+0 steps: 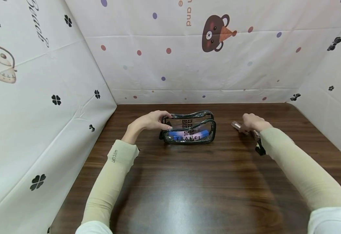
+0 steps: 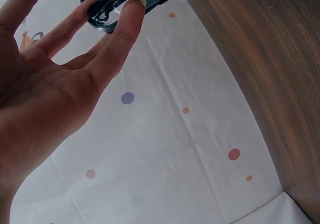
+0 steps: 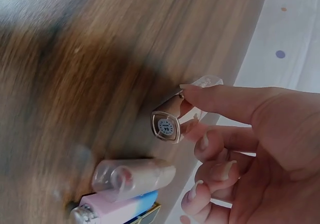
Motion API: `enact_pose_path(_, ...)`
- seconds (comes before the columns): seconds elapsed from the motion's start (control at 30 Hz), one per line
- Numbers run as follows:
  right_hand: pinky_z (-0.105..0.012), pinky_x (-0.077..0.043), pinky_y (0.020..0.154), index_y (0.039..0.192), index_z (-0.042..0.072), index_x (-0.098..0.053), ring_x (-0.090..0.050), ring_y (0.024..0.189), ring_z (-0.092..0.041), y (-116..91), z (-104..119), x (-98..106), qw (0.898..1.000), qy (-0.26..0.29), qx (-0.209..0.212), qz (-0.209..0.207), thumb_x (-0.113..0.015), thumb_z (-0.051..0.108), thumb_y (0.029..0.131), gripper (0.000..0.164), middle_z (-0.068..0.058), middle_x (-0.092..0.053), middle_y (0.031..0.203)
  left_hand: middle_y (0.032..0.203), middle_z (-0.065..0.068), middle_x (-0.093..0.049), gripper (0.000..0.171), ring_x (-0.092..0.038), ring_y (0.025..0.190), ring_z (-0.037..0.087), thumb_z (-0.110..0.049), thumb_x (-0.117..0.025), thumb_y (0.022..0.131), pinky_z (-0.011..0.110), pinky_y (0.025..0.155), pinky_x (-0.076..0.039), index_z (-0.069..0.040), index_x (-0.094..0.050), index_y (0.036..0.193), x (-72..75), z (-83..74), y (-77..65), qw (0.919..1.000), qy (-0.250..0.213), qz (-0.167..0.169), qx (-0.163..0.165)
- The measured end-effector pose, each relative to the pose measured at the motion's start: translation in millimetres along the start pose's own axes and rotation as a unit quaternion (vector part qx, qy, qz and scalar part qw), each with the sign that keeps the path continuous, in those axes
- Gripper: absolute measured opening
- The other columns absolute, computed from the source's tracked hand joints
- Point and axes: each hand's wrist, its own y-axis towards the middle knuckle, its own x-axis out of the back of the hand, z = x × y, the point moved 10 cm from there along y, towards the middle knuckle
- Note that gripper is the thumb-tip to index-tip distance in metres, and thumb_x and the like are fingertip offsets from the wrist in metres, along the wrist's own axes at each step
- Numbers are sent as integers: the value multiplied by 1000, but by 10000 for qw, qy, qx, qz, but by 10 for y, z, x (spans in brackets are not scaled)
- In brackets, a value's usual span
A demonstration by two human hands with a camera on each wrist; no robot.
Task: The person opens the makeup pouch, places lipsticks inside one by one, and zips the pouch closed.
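Observation:
A clear zip pouch (image 1: 189, 141) with black piping and the word TRAVEL stands on the wooden table, its top gaping. Inside it lies a blue and pink item (image 1: 201, 134). My left hand (image 1: 153, 120) holds the pouch's left end, thumb at the front rim and fingers at the back rim; the left wrist view shows only a corner of the black piping (image 2: 107, 17). To the right of the pouch, my right hand (image 1: 255, 123) pinches a lipstick tube (image 3: 167, 112) between thumb and index finger. The tube has a shiny base with a round label and a clear end.
Beside the right hand lie a clear-capped tube (image 3: 132, 176), a pink and blue tube (image 3: 120, 207) and a dark gold-edged item (image 3: 150, 215), partly cut off. Printed white sheeting (image 1: 158, 68) walls the table (image 1: 188, 175) at the back and sides.

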Motion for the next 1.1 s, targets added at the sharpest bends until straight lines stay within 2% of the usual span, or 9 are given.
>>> enact_pose_path(0.27,-31,-34,49,76,3,-61,-43,56,-17,1,198,102,9992,-78,310,-232,-66,22,78,19,-8,-56,66,133,9,-43,54,-47,100,24,-38,-60,85,40,84,-40,-15,-44,130,-6,14,0,10000,25,27,14)
enact_pose_path(0.43,-31,-32,49,70,6,-65,-42,55,-17,1,309,135,9986,-40,459,-254,-64,22,79,18,-7,-57,64,132,6,-44,54,-48,101,22,-38,-61,84,39,84,-40,-16,-44,130,-13,27,5,10000,58,6,41)
enact_pose_path(0.57,-32,-31,50,73,7,-66,-42,57,-18,-14,383,181,9984,-2,497,-283,-62,22,81,18,-8,-58,67,130,3,-44,54,-47,101,21,-39,-61,84,39,85,-40,-16,-45,130,-6,20,7,9999,91,-28,36)
enact_pose_path(0.87,-33,-34,53,77,8,-68,-45,62,-19,-76,556,353,9961,-7,694,-542,-66,27,81,19,-7,-64,75,134,10,-41,54,-47,99,24,-37,-60,85,40,84,-40,-14,-43,131,-8,2,-7,10000,-6,37,10)
enact_pose_path(1.1,-32,-32,51,77,8,-68,-44,61,-18,-112,650,436,9946,45,779,-690,-66,28,80,20,-7,-63,75,134,7,-41,54,-49,93,23,-37,-61,84,37,80,-41,-15,-44,131,-19,11,-5,10000,-23,13,-1)
